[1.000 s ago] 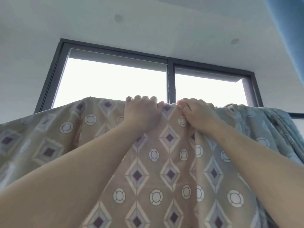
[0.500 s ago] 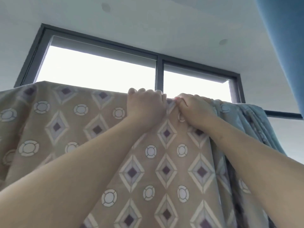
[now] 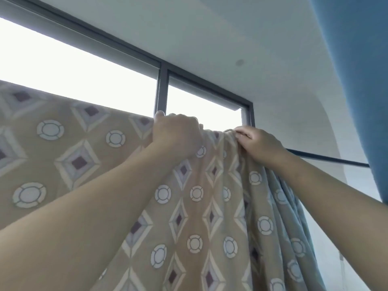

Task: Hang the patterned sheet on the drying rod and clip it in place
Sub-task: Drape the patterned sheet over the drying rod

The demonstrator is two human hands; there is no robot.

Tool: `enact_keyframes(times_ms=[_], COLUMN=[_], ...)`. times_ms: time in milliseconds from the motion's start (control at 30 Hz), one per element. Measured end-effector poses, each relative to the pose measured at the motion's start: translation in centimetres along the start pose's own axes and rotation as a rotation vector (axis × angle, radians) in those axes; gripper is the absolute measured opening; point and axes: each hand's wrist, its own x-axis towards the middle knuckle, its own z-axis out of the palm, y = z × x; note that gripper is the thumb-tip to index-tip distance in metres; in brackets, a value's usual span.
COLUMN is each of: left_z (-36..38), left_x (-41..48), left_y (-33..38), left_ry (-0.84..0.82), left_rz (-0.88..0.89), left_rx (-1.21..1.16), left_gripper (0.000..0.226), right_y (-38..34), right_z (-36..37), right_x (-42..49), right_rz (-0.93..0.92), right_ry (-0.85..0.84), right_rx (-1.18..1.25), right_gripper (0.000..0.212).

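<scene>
The patterned sheet [image 3: 88, 156], tan with diamonds and white rings, hangs draped over the dark drying rod [image 3: 327, 159], which shows bare only to the right. My left hand [image 3: 178, 135] grips the sheet's top edge over the rod, fingers curled behind the fabric. A little to the right, my right hand [image 3: 258, 143] pinches the bunched, gathered folds at the top edge. Between the two hands the cloth is puckered. The sheet's right part falls in blue-grey folds. No clip is in view.
A dark-framed window [image 3: 161, 91] with bright light stands behind the sheet. A blue curtain [image 3: 357, 80] hangs at the right, beside the rod's bare end. White ceiling and wall lie above.
The bunched right part of the sheet has been gathered leftward, so more bare rod shows at the right. My hands have spread a little apart along the top edge. The view has swung left.
</scene>
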Motion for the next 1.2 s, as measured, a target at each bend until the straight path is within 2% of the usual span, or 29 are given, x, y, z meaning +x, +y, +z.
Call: enact_keyframes(times_ms=[100, 233, 333, 467, 567, 733, 900, 1000, 1100, 1200], left_z=[0.9, 2.2, 2.8, 2.1, 2.6, 2.3, 2.3, 2.8, 3.7, 4.4], left_x=[0.3, 0.0, 0.2, -0.3, -0.3, -0.6, -0.4, -0.5, -1.1, -1.0], left_y=[1.7, 2.4, 2.3, 1.1, 1.0, 1.2, 0.2, 0.2, 1.1, 2.6], left_ry=[-0.011, 0.185, 0.216, 0.404, 0.313, 0.354, 0.319, 0.341, 0.259, 0.164], left_rz=[0.04, 0.036, 0.088, 0.088, 0.164, 0.141, 0.133, 0.066, 0.127, 0.172], left_rx=[-0.019, 0.012, 0.006, 0.148, 0.117, 0.043, 0.099, 0.167, 0.198, 0.12], left_gripper=[0.036, 0.029, 0.028, 0.037, 0.037, 0.034, 0.034, 0.037, 0.037, 0.033], right_y=[-1.0, -2.0, -1.7, -0.2, 1.4, 2.7, 3.5, 4.4, 4.8, 5.2], right_z=[0.5, 1.7, 2.3, 2.0, 1.0, 0.5, 0.3, -0.9, -2.4, -3.7], right_x=[0.6, 1.6, 2.0, 2.1, 1.9, 1.7, 1.1, -0.1, -1.2, -2.2], right_rz=[0.016, 0.046, 0.081, 0.111, 0.19, 0.263, 0.21, 0.192, 0.235, 0.247], right_ry=[0.008, 0.05, 0.097, 0.132, 0.139, 0.14, 0.066, 0.015, 0.058, 0.134], right_rx=[0.051, 0.04, -0.006, -0.067, -0.122, -0.124, -0.007, 0.104, 0.12, 0.071], right_gripper=[0.033, 0.036, 0.037, 0.036, 0.032, 0.035, 0.038, 0.036, 0.035, 0.033])
